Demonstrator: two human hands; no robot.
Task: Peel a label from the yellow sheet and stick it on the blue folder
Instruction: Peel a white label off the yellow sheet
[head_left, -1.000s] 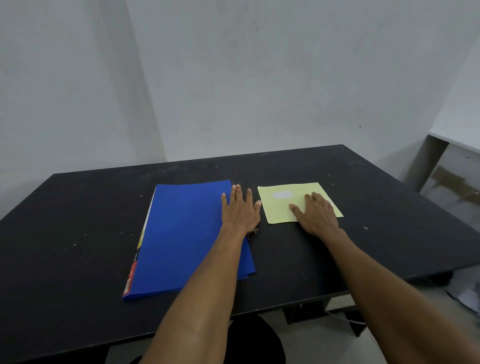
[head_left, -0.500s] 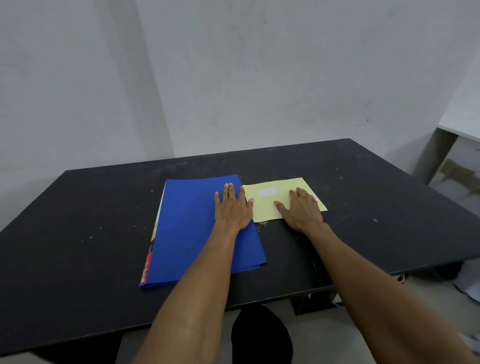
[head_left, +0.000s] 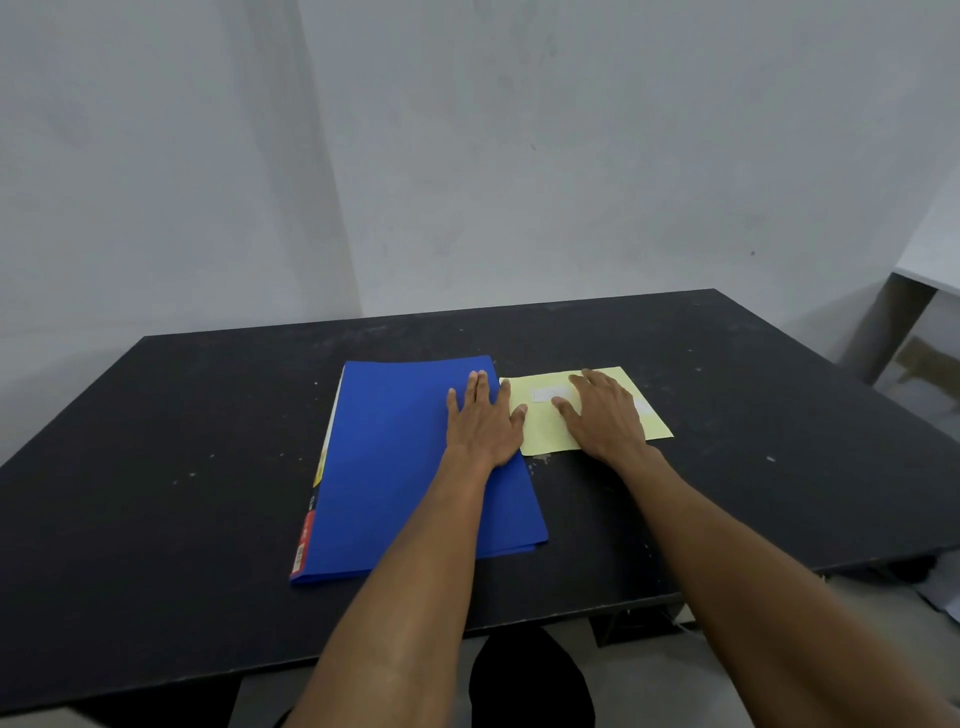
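Note:
A blue folder (head_left: 395, 467) lies flat on the black table (head_left: 156, 493), with a red and yellow strip along its left edge. My left hand (head_left: 483, 423) rests flat on the folder's upper right corner, fingers apart, its thumb reaching onto the yellow sheet (head_left: 545, 431). The sheet lies just right of the folder. A small white label (head_left: 545, 395) sits on its upper part. My right hand (head_left: 602, 415) lies flat on the sheet, its thumb touching the label's lower right edge. Neither hand holds anything.
A grey wall stands behind the table. A white shelf unit (head_left: 930, 312) stands at the far right, past the table's edge. The table's front edge runs below my forearms, with a dark shape (head_left: 530, 680) on the floor under it.
My right hand has slid up the yellow sheet toward the white label. The sheet now lies closer to the folder, under my left thumb. The camera has shifted.

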